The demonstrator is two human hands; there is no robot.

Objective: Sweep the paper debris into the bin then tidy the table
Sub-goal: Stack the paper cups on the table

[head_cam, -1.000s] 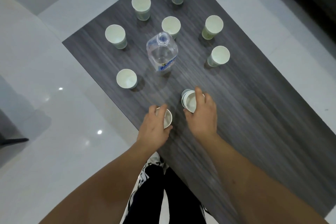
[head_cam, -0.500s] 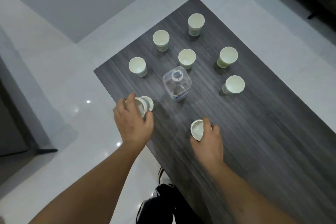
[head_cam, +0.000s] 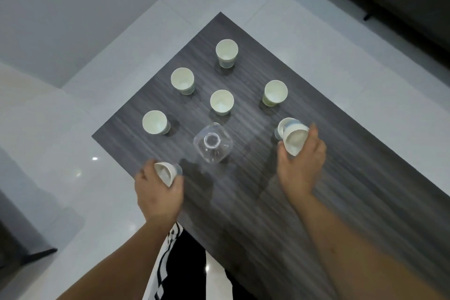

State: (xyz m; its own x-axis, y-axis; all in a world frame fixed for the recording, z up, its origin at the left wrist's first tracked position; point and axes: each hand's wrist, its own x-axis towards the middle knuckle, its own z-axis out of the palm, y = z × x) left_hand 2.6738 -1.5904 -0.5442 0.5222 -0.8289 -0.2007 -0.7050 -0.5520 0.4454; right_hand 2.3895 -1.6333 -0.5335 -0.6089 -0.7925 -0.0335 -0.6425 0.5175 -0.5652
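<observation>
The clear bottle stands upright near the middle of the dark table, and the other things are placed from it. To the bottle's right, the right hand has its fingers curled around a paper cup — this cup is tilted, mouth toward the camera, and seems to go onto another cup just behind it. In front of the bottle, to the left, at the table's edge, the left hand grips a second tilted cup. Five loose cups stand beyond the bottle; the nearest to the left hand is the one to the bottle's left. I judge this hand takes it next, reaching forward. No bin is in view.
</observation>
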